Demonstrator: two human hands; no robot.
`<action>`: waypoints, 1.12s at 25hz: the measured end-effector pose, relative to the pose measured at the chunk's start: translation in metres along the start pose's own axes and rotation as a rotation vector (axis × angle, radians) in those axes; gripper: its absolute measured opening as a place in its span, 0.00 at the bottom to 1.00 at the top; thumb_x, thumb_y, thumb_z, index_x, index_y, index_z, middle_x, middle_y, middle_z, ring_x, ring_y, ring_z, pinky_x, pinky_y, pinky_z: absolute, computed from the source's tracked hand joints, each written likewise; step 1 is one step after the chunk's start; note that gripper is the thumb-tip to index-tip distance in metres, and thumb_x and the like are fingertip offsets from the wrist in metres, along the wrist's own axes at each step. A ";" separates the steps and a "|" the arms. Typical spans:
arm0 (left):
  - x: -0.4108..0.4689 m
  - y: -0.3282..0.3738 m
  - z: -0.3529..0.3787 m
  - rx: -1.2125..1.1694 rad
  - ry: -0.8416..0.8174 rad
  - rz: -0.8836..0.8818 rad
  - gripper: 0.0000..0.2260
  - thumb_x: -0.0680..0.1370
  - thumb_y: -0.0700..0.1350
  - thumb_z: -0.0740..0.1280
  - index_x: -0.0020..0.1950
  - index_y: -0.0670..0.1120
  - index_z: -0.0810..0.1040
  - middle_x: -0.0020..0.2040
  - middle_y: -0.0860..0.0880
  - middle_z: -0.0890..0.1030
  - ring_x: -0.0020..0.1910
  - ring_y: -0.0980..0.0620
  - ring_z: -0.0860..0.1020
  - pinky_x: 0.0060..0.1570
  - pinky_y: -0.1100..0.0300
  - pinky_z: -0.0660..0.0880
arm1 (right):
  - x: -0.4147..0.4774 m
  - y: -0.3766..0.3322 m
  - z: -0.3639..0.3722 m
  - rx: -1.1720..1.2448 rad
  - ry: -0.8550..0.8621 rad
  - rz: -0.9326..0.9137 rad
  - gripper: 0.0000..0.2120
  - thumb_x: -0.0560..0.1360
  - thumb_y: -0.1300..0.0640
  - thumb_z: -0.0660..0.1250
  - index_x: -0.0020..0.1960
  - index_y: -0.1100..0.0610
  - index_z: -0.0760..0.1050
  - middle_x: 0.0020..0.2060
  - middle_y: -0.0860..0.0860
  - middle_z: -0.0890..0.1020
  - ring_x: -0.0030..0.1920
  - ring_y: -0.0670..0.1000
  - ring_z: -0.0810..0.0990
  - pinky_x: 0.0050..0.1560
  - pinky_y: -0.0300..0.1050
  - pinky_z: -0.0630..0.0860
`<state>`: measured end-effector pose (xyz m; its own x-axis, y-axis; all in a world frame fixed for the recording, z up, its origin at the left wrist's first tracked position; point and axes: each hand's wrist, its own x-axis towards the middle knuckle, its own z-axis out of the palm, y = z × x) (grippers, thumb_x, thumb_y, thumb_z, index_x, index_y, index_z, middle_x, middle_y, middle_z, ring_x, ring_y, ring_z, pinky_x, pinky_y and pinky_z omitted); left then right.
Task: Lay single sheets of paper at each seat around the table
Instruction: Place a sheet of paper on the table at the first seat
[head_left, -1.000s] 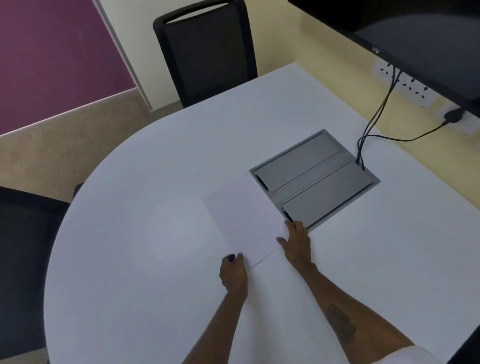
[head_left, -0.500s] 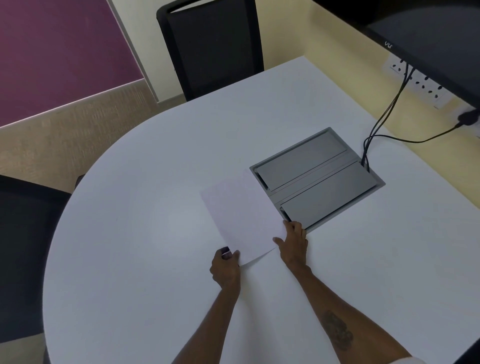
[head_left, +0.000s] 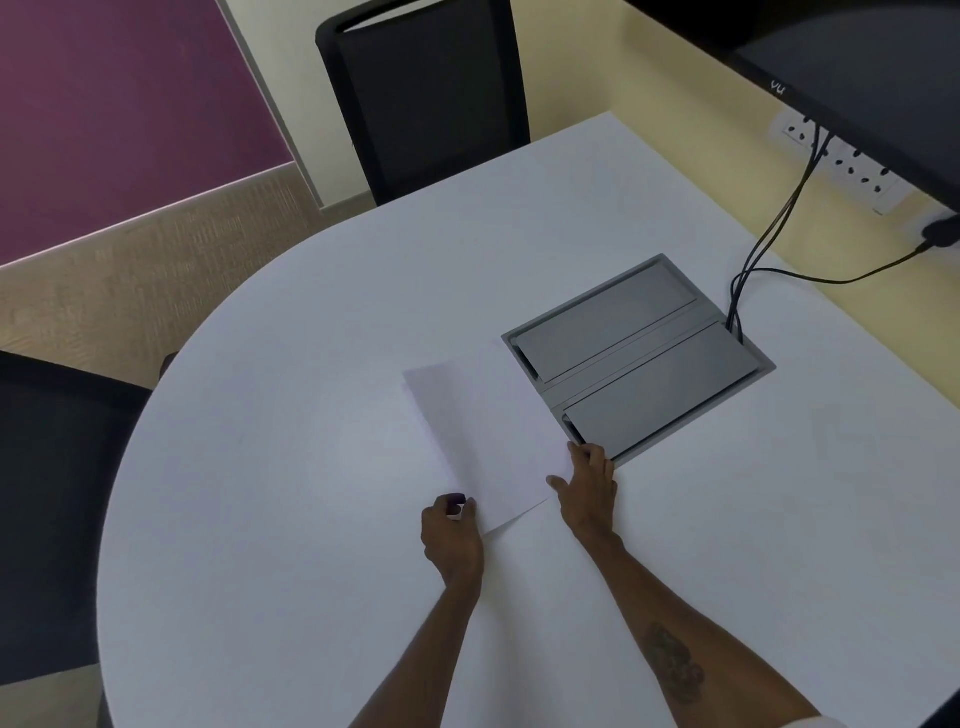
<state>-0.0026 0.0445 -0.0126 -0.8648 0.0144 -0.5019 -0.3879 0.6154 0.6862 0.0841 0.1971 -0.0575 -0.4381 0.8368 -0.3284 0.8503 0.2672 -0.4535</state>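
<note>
A thin stack of white paper (head_left: 480, 431) lies on the white table (head_left: 291, 467), just left of the grey cable box. My left hand (head_left: 451, 538) pinches the near left corner of the top sheet, which is lifted slightly, with a second edge showing beneath it. My right hand (head_left: 589, 491) rests flat on the near right edge of the paper, fingers spread, pressing it down.
A grey cable box (head_left: 639, 358) with two closed lids is set into the table, with black cables (head_left: 769, 234) running to wall sockets. One black chair (head_left: 426, 98) stands at the far side, another (head_left: 47, 499) at the left. A dark monitor (head_left: 852, 67) hangs at top right.
My left hand has shifted left along the near edge and pinched the corner of the top sheet, which has lifted and slid slightly leftward. My right hand stays pressed on the paper.
</note>
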 end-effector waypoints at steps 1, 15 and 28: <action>0.000 0.000 0.000 -0.019 -0.004 -0.011 0.04 0.78 0.45 0.68 0.51 0.47 0.80 0.47 0.50 0.80 0.45 0.48 0.79 0.49 0.57 0.71 | 0.000 0.000 0.000 0.005 -0.004 -0.001 0.29 0.73 0.54 0.74 0.71 0.58 0.69 0.66 0.55 0.70 0.65 0.58 0.68 0.60 0.54 0.72; -0.010 -0.024 -0.032 -0.165 -0.230 -0.057 0.09 0.77 0.43 0.68 0.56 0.47 0.80 0.44 0.44 0.83 0.39 0.48 0.79 0.43 0.56 0.81 | 0.009 0.013 -0.047 0.656 -0.177 0.197 0.16 0.73 0.60 0.73 0.61 0.61 0.80 0.49 0.54 0.82 0.50 0.52 0.79 0.54 0.44 0.74; -0.121 -0.034 0.034 -0.285 -0.394 -0.087 0.07 0.73 0.40 0.74 0.50 0.41 0.85 0.44 0.42 0.86 0.43 0.41 0.86 0.37 0.68 0.80 | -0.021 0.142 -0.127 0.558 0.046 0.197 0.07 0.69 0.61 0.76 0.47 0.58 0.85 0.42 0.55 0.86 0.45 0.52 0.82 0.53 0.45 0.76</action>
<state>0.1261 0.0486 0.0072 -0.6601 0.3035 -0.6872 -0.5730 0.3882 0.7218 0.2513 0.2783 -0.0100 -0.2635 0.8685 -0.4199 0.6268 -0.1767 -0.7589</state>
